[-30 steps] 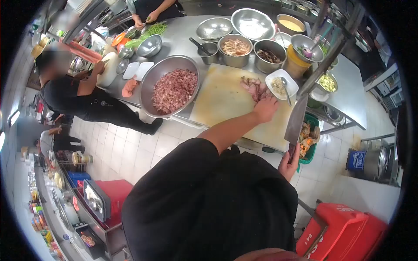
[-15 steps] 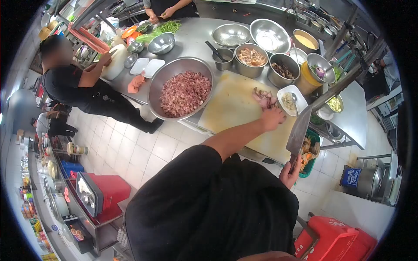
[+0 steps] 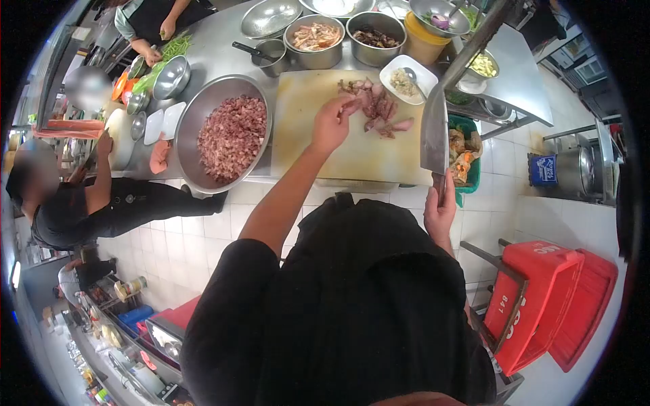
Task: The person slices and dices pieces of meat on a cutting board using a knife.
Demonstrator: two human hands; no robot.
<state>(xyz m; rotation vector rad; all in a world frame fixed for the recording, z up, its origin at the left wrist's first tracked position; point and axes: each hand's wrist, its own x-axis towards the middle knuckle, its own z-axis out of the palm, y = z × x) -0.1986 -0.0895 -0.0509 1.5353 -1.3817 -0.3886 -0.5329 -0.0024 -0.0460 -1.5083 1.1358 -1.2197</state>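
Observation:
My left hand (image 3: pixel 332 125) is above the left part of the cutting board (image 3: pixel 298 152), its fingers closed on a piece of meat (image 3: pixel 351 106). More pinkish meat pieces (image 3: pixel 379 105) lie on the board to its right. At the board's right edge my right hand (image 3: pixel 440 206) grips the handle of a cleaver (image 3: pixel 434 135), whose broad blade points away from me. Behind the meat stands a white dish (image 3: pixel 409 79) with chopped bits and a spoon. Left of the board, a large steel bowl (image 3: pixel 261 145) holds diced meat.
Pots (image 3: pixel 313 54) and steel bowls line the board's far side. A green bin (image 3: pixel 472 159) with scraps is at the right, near a metal post (image 3: pixel 470 51). One co-worker (image 3: pixel 74 203) stands at the left, another (image 3: pixel 159 27) at the far side. A red cooler (image 3: pixel 535 298) stands low right.
My left hand has moved left, away from the meat pile, and lifted a piece. The pile now looks more spread out. My right hand still holds the cleaver. The view has shifted.

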